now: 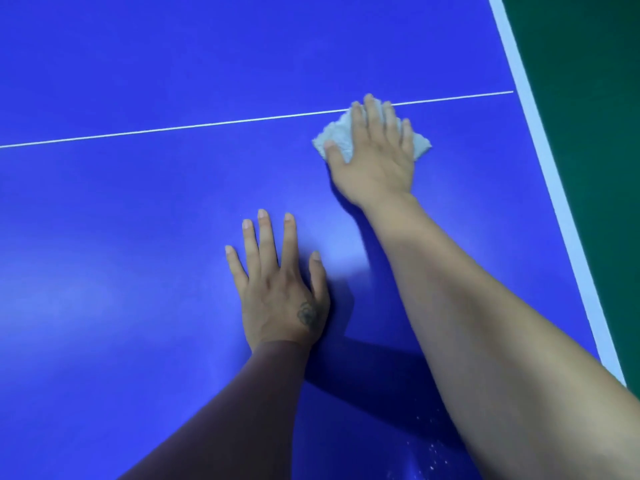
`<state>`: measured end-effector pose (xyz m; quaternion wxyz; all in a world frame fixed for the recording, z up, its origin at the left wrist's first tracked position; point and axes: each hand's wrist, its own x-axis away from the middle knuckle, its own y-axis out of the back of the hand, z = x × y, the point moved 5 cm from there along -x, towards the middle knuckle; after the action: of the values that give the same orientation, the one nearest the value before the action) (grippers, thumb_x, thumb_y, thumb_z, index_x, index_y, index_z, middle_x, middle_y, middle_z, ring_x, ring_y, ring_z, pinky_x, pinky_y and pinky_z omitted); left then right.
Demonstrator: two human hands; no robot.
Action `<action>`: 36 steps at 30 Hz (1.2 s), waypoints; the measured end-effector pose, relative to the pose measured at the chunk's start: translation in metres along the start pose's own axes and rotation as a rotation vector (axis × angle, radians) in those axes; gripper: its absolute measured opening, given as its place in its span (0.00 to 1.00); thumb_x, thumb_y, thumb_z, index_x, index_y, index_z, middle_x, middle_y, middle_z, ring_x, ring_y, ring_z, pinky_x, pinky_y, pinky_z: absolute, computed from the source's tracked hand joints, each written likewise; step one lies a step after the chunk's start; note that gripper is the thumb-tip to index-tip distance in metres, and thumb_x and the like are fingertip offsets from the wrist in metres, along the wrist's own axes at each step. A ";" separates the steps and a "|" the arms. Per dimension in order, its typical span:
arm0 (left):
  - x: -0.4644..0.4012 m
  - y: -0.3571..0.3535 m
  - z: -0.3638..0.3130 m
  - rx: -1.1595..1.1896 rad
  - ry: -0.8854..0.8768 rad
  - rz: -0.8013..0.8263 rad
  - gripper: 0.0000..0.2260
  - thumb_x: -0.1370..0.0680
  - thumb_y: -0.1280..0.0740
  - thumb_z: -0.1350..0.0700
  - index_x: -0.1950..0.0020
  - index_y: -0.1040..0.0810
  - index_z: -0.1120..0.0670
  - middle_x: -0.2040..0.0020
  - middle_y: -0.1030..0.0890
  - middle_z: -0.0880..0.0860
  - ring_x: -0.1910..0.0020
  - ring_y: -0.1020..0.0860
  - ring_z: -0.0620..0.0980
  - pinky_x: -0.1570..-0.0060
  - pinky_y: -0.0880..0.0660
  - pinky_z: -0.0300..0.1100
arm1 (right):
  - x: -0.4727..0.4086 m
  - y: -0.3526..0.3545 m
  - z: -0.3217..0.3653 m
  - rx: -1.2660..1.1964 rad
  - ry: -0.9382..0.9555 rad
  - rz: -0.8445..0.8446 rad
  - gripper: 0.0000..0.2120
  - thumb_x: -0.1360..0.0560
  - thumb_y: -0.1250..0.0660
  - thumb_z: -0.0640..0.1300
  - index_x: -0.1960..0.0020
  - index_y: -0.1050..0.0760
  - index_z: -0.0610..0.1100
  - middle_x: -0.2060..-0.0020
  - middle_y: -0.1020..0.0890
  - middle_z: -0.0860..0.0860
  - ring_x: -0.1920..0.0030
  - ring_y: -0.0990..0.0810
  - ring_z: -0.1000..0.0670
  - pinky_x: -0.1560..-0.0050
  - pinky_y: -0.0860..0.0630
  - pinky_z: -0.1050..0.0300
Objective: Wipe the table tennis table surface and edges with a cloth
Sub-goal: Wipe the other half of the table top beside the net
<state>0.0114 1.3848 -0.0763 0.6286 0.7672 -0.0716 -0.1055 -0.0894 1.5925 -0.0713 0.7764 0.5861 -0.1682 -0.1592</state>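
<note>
The blue table tennis table [121, 220] fills the view. A small pale grey cloth [334, 135] lies on it at the thin white centre line [173, 128], near the right side. My right hand [375, 154] lies flat on top of the cloth with straight fingers, pressing it onto the surface. My left hand [277, 282] rests flat on the bare blue surface nearer to me, fingers spread and holding nothing. Most of the cloth is hidden under my right hand.
A white border stripe [550, 174] marks the table's right edge, running diagonally down the right. Beyond it is green floor [595, 116]. A few pale specks [431, 448] lie on the surface by my right forearm at the bottom.
</note>
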 end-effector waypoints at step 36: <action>0.006 0.010 -0.002 0.094 -0.007 -0.050 0.27 0.15 0.44 0.48 0.15 0.36 0.52 0.15 0.37 0.52 0.13 0.47 0.56 0.17 0.53 0.68 | 0.277 0.013 -0.112 0.078 0.000 0.036 0.35 0.15 0.51 0.66 0.13 0.51 0.52 0.14 0.52 0.54 0.14 0.56 0.50 0.15 0.57 0.42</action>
<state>0.0182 1.3832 -0.0666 0.5889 0.7970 -0.0594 -0.1202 0.2083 1.5686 -0.0672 0.7556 0.6130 -0.1847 -0.1384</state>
